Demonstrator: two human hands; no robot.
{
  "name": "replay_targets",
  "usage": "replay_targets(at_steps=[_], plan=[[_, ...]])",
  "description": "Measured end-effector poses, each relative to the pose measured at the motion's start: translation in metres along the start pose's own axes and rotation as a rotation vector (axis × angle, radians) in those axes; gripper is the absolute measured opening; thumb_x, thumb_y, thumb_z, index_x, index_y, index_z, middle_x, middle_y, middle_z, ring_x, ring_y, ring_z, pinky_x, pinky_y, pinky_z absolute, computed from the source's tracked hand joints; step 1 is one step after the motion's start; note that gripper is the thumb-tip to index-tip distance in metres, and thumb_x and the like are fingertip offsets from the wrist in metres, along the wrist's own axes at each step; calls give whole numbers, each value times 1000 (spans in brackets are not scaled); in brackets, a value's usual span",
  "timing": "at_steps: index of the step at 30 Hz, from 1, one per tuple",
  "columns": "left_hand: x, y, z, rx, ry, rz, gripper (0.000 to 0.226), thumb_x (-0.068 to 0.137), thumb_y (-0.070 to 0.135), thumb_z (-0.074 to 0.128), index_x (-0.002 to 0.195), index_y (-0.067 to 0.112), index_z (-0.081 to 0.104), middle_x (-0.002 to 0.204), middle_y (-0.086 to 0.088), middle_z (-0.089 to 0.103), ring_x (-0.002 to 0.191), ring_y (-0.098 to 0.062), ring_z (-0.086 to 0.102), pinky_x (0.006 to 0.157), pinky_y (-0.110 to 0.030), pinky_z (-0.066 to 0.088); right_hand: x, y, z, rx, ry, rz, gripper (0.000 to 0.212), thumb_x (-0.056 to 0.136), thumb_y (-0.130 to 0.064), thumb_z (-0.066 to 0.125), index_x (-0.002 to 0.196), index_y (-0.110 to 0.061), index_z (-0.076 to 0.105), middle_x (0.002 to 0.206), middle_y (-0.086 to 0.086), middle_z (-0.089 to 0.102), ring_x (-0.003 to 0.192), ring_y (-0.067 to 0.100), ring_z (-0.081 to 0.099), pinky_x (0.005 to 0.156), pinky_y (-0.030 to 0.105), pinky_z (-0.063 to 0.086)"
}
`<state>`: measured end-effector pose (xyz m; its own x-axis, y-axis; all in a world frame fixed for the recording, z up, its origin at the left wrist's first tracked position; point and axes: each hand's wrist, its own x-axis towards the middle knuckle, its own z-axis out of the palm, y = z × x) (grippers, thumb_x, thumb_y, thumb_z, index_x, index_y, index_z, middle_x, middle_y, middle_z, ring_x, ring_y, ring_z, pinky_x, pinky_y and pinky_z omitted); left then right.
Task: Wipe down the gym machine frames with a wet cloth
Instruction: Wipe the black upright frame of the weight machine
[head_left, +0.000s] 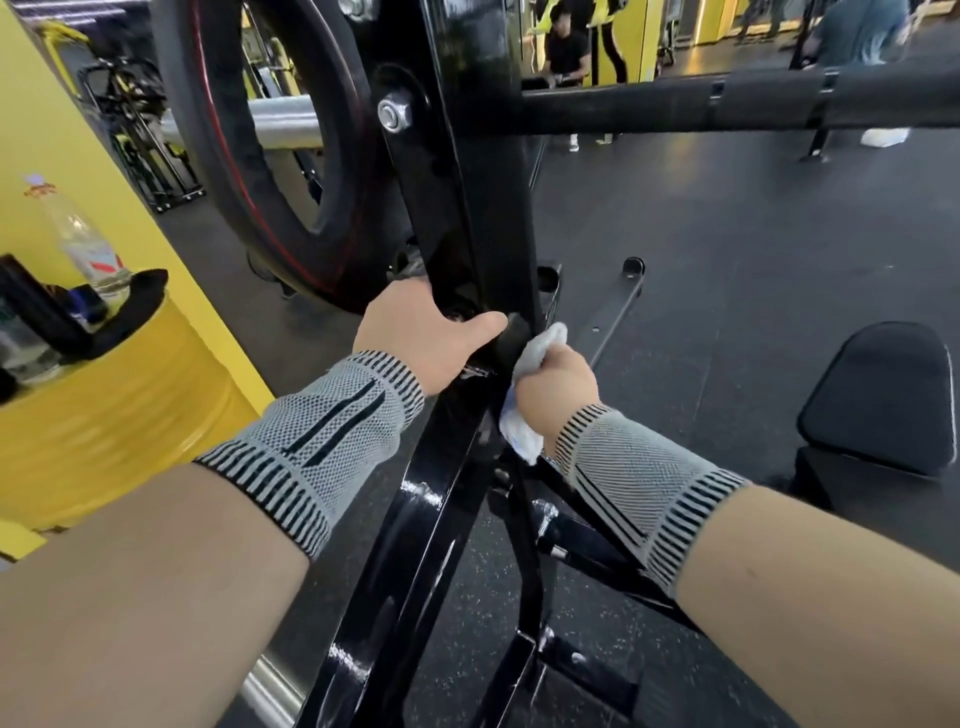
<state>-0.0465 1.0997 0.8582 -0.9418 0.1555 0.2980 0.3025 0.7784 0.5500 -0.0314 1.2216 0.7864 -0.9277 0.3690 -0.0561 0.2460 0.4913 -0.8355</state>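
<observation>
Two hands: both seen at the black machine frame (467, 218), head view only.
Left hand (415, 338): wrapped on the frame upright, thumb laid across the front face, fingers hidden behind the steel; clamped on the frame.
Right hand (558, 387): fisted round a white cloth (522, 436), which is pressed to the right edge of the same upright, just below the left thumb.
Cloth: bunched; one end sticks out above the fist and touches the frame, the other hangs below the wrist. Wetness cannot be told.
Hand spacing: near each other, not touching; frame between them.
Wrists: grey knit wrist sleeves (322, 436) with black ribbed cuffs worn on both forearms.
Frame: glossy black, angled members run down toward the camera; hex bolt (395, 115) seen high on the upright.
Weight plate (270, 171): black with red ring, mounted on a silver bar (285, 122), left of the upright.
Padded roller (727, 106): black, horizontal, extends right from the upright.
Seat pad (883, 395): black, right side, well apart from the hands.
Yellow drum (119, 415): at left, carrying a clear plastic bottle (85, 244) and dark items, blurred.
Floor (753, 249): dark speckled rubber.
Background: people seen far off at top, blurred.
</observation>
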Motion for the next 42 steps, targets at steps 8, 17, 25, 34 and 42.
replay_targets(at_steps=[8, 17, 25, 34, 42], plan=[[3, -2, 0, -21, -12, -20, 36, 74, 52, 72, 91, 21, 69, 84, 9, 68, 83, -11, 62, 75, -26, 48, 10, -19, -12, 200, 64, 191, 33, 100, -24, 41, 127, -9, 50, 122, 14, 54, 124, 29, 49, 88, 29, 39], [-16, -7, 10, -39, -61, -144, 59, 73, 49, 76, 120, 19, 56, 112, 5, 63, 108, -17, 58, 82, -20, 35, 8, -7, -14, 165, 129, 60, 25, 91, -11, 49, 112, -5, 62, 114, 15, 64, 107, 31, 59, 77, 29, 44], [-36, -37, 28, 89, -245, -256, 56, 70, 59, 72, 85, 5, 68, 73, -2, 65, 66, -17, 61, 57, -29, 45, -10, 2, -5, 170, 18, 13, 12, 93, -10, 43, 91, -9, 55, 79, 1, 54, 77, 18, 55, 73, 28, 44], [-43, -28, 29, 222, -194, -219, 52, 81, 52, 66, 53, 14, 44, 50, 2, 46, 48, -13, 47, 45, -26, 28, 10, 25, -1, -17, -74, -37, 8, 86, -6, 53, 89, -13, 57, 87, 2, 60, 85, 21, 58, 75, 31, 48], [-44, -25, 31, 266, -183, -194, 53, 84, 53, 62, 55, 13, 43, 54, 2, 46, 52, -13, 46, 47, -28, 27, 1, 34, 8, 11, -38, -63, 5, 88, -10, 51, 88, -14, 53, 84, 0, 57, 82, 19, 55, 73, 28, 43]])
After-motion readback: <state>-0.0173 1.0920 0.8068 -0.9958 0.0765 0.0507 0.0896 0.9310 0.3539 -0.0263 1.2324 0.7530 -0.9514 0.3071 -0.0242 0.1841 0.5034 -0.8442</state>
